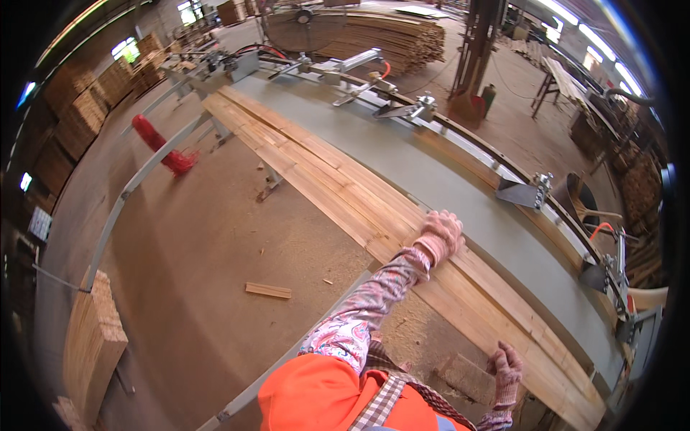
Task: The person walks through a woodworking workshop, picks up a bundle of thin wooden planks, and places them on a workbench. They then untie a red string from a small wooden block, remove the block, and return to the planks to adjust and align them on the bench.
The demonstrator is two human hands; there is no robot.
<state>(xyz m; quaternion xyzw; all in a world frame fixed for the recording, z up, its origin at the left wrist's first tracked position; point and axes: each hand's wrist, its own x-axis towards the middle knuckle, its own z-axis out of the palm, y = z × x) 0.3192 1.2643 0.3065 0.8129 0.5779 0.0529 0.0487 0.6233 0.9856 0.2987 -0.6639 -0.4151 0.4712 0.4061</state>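
Head view: a workshop seen from above; a person leans over long wooden boards (381,221) beside a grey tabletop (431,176)
Boards: lying lengthwise side by side along the tabletop's near side, running from the upper left to the lower right; pale to reddish brown, with narrow lines between them
Left hand: the left hand (440,233) is on the boards near their far edge; fingers bent together; whether they pinch a board, I cannot tell
Right hand: the right hand (507,368) is at the boards' near edge, toward the lower right; fingers loosely bent; whether it grips or merely touches, I cannot tell
Clothing: a patterned sleeve (374,298) on the left arm; an orange garment (309,391) with a checked strap (381,404)
Far rail: metal fittings (417,108) spaced along the tabletop's far side
Floor: brown floor (201,266) with a short wood piece (268,290) lying on it; a red bundle (162,147) farther off
Stacks: stacked wood (93,345) at the lower left; a large pile of boards (388,42) beyond the tabletop
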